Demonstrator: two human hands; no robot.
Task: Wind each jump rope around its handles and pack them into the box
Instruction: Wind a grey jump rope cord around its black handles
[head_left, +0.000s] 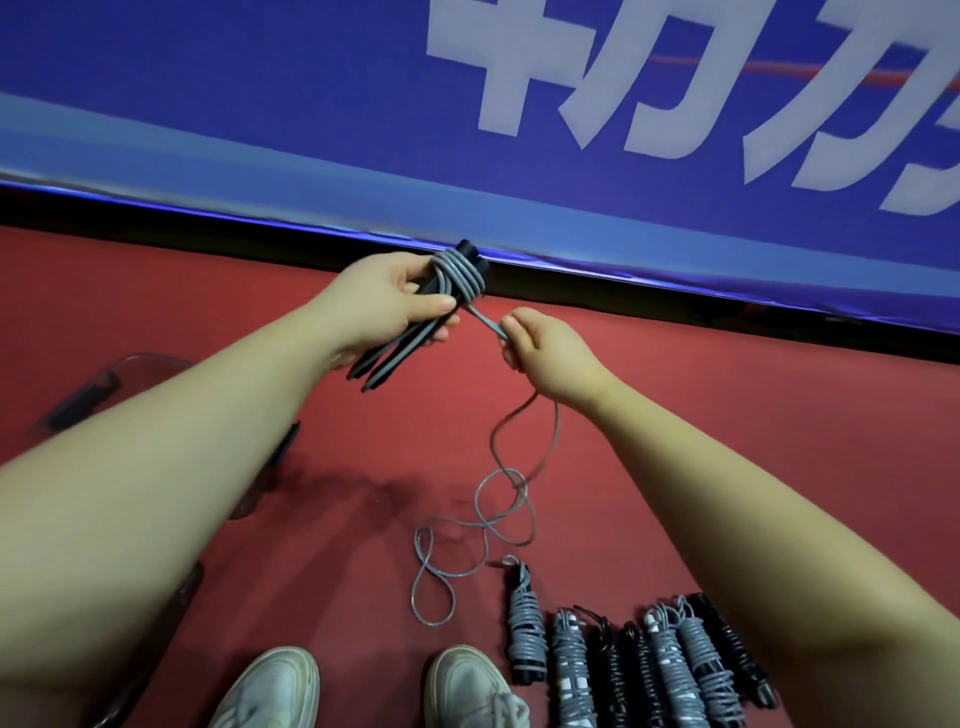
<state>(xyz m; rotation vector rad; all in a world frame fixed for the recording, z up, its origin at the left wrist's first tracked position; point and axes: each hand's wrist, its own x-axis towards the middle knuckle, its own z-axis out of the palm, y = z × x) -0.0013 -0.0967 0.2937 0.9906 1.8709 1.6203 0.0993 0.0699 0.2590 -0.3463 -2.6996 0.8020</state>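
Observation:
My left hand (387, 301) grips the two black-and-grey handles (395, 353) of a jump rope held side by side, with several turns of grey rope (460, 278) wound around their upper end. My right hand (543, 351) pinches the same grey rope just right of the handles. The loose rest of the rope (498, 499) hangs from that hand and lies in loops on the red floor. A clear plastic box (88, 395) sits at the left, mostly hidden behind my left forearm.
Several wound jump ropes (639, 660), grey and black, lie in a row on the red floor at the lower right. My two white shoes (467, 686) stand at the bottom edge. A blue banner wall (311, 104) runs across the back.

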